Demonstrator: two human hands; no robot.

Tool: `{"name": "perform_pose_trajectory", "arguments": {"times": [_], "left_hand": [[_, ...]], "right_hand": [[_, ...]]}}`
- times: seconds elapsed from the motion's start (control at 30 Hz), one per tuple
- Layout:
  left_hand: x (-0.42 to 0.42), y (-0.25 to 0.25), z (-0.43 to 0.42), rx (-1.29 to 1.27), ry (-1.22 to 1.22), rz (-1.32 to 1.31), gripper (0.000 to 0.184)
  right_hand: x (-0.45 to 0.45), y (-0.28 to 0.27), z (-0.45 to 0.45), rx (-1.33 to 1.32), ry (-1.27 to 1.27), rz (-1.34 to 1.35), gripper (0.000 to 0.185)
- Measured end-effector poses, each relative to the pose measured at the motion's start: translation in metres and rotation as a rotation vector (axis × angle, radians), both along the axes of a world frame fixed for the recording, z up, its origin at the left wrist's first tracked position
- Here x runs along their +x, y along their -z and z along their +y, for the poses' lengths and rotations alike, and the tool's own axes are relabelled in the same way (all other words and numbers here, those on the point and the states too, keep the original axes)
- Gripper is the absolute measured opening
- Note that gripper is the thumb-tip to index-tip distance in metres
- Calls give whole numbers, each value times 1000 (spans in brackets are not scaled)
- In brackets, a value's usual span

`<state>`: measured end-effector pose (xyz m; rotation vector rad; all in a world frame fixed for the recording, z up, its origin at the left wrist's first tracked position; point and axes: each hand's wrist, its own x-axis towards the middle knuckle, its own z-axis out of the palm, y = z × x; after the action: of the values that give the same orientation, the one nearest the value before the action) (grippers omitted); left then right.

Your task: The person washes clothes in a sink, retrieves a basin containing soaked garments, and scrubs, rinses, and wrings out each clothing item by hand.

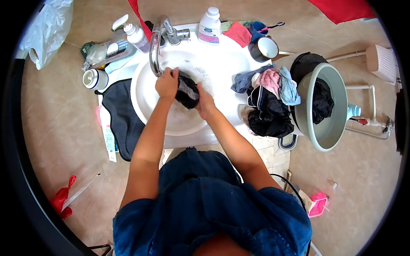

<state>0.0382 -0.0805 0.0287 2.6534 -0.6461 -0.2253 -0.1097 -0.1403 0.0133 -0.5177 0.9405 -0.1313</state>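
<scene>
A small black cloth item with a grey patch [186, 90] is held between both hands over the white washbasin [141, 104]. Close beneath the tap [156, 51], my left hand [168, 84] pinches its upper left edge. My right hand [205, 101] grips its right side, fingers partly hidden behind the cloth. Foamy water [200, 74] lies in the bowl. What kind of garment the cloth is, I cannot make out.
Right of the basin sit crumpled clothes [271, 109] and a grey-green tub [314, 132] with black cloth inside. A white bottle [210, 26], a mug [265, 49] and a pump bottle [136, 37] stand behind. Black fabric [124, 115] drapes over the left edge.
</scene>
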Motion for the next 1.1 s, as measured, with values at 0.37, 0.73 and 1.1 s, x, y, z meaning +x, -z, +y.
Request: {"name": "perform_pose_trajectory", "arguments": {"times": [0.37, 0.73, 1.1], "left_hand": [[-64, 37, -3, -331, 200, 409, 27], [-90, -29, -17, -200, 295, -197, 37], [-4, 34, 15, 132, 71, -520, 47]], "right_hand": [[10, 63, -8, 296, 40, -244, 69], [7, 58, -10, 358, 31, -520, 33], [-10, 27, -21, -150, -93, 128, 69]]}}
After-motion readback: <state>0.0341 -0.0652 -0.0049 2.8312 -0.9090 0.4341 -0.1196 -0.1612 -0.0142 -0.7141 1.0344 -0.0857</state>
